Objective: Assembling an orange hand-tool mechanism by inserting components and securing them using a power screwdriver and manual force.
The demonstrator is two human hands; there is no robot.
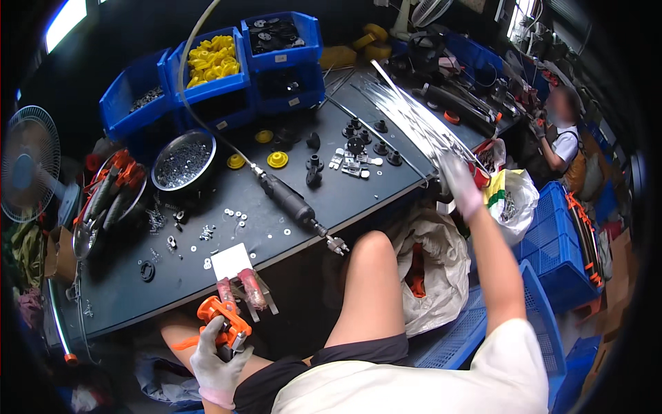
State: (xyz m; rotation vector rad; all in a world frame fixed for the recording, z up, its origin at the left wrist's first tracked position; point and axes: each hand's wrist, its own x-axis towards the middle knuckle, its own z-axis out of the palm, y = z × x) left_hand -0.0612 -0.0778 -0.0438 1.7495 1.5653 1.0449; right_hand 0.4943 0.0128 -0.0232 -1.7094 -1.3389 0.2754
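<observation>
My left hand (215,355), in a pale glove with a pink cuff, is closed around an orange plastic handle assembly (219,321) with black and metal parts. I hold it above my lap, just in front of the table's near edge. Beside it, two red-wrapped grips (252,288) stick out at the edge under a white square card (232,263). My right arm is stretched out to the right. My gloved right hand (462,188) is smeared by motion near the ends of a pile of long silver metal rods (410,114); its fingers cannot be made out.
A black power driver (289,200) on a hose lies across the dark table (303,259). Blue bins (138,114) of parts and a metal bowl (183,160) of small hardware stand behind. White sacks (431,276) and blue crates (548,228) sit right; another person (564,141) works beyond.
</observation>
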